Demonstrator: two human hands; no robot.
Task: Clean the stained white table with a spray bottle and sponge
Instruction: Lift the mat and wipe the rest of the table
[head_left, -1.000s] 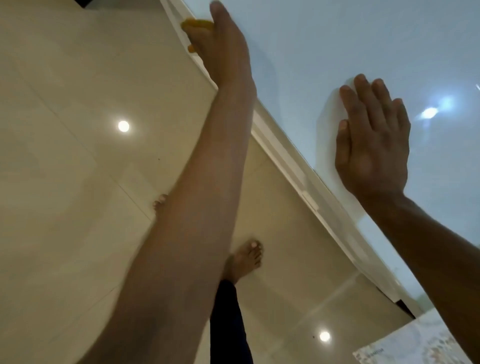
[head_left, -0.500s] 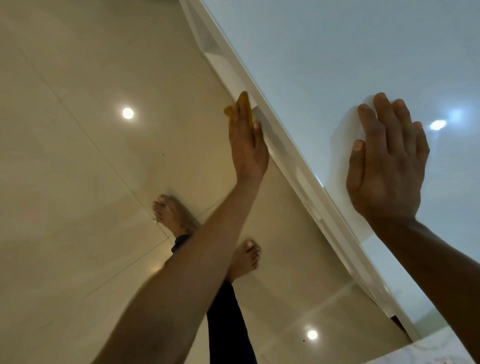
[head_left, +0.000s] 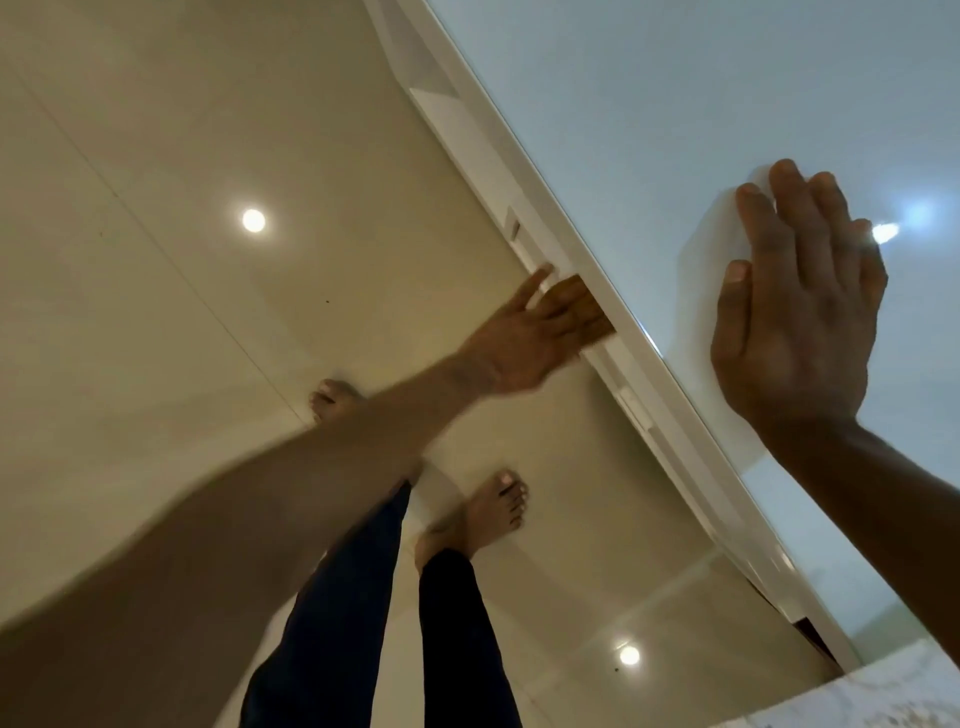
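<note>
Here left hand (head_left: 535, 338) under table (head_left: 649, 130) edge, sponge unseen.

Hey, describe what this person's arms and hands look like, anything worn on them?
Both forearms are bare, with no sleeves showing. The left hand and the right hand wear no gloves, and no rings, watch or bracelet are visible. Short fingernails show on the right hand.

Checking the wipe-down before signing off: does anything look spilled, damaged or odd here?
Nothing stands out. The table top looks clean; the right hand rests flat on it, the left hand works its edge.
</note>
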